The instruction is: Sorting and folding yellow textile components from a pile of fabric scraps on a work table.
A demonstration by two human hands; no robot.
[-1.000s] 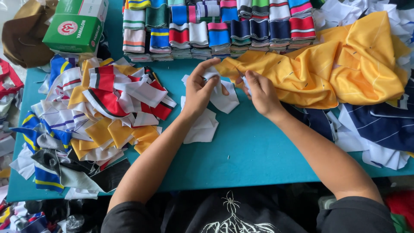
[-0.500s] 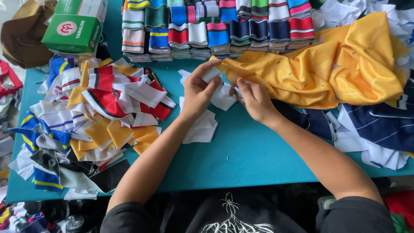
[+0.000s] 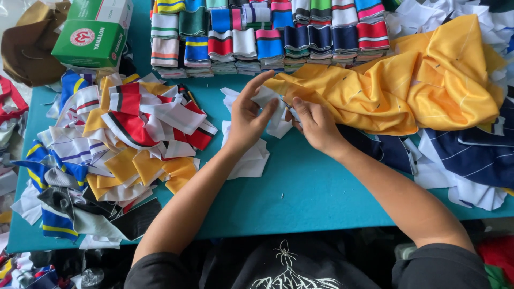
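Head view: left hand (image 3: 247,115) and right hand (image 3: 316,124) pinch one small white fabric piece (image 3: 269,99) between closed fingertips, above more white pieces (image 3: 250,160) on the teal table (image 3: 305,192). Yellow cloth (image 3: 407,85) lies just right; folded striped collars (image 3: 267,37) stack behind.

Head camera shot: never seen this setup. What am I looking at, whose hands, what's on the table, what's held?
No machine here: a person wears a camera on the head, looking down at their own two bare hands. The left hand and right hand pinch a small white fabric piece between them, above the teal table. To the left lies a loose heap of mixed-colour fabric scraps; at the far edge, rows of folded striped knit bands; to the right, a crumpled yellow garment; far left, a green cardboard box.
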